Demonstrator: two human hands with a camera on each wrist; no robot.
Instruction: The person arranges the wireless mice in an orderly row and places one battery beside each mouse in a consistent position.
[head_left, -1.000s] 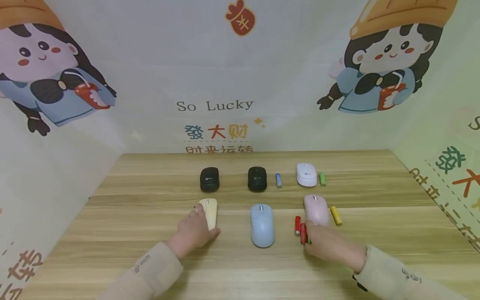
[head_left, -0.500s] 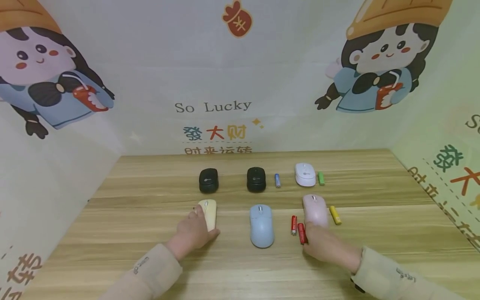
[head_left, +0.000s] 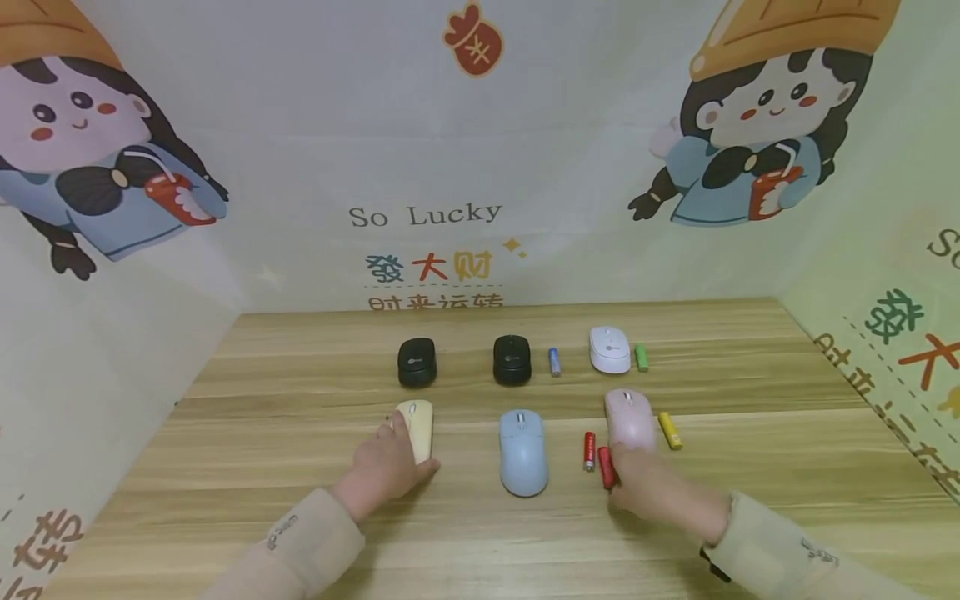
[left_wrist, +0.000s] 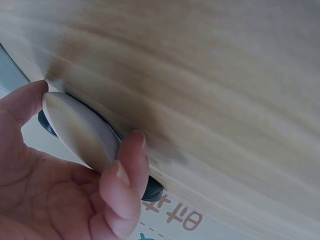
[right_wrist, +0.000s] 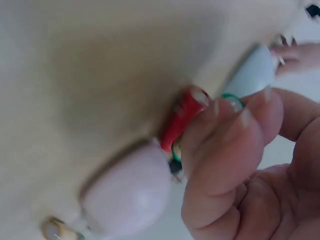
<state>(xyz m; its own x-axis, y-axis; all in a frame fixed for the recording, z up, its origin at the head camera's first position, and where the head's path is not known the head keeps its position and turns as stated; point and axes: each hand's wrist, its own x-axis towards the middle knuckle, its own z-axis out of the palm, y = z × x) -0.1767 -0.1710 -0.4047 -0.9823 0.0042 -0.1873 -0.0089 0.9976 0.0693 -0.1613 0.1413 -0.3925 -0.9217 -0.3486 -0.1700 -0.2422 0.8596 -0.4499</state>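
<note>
My left hand grips a cream computer mouse on the table, thumb on one side and fingers on the other. In the left wrist view the mouse sits between thumb and fingertips. My right hand is low beside the near end of a pink mouse. The right wrist view shows its fingertips pinching a battery with green ends, mostly hidden by the fingers. Right beside them lies a red battery. Another red battery lies just to the left.
Between the hands stands a light blue mouse. Behind are two black mice, a white mouse, a blue battery and a green battery. A yellow battery lies right of the pink mouse.
The left-hand red battery has rolled slightly left, widening its gap from the other red one. Both hands stay nearly in place; the head view has shifted a little.
</note>
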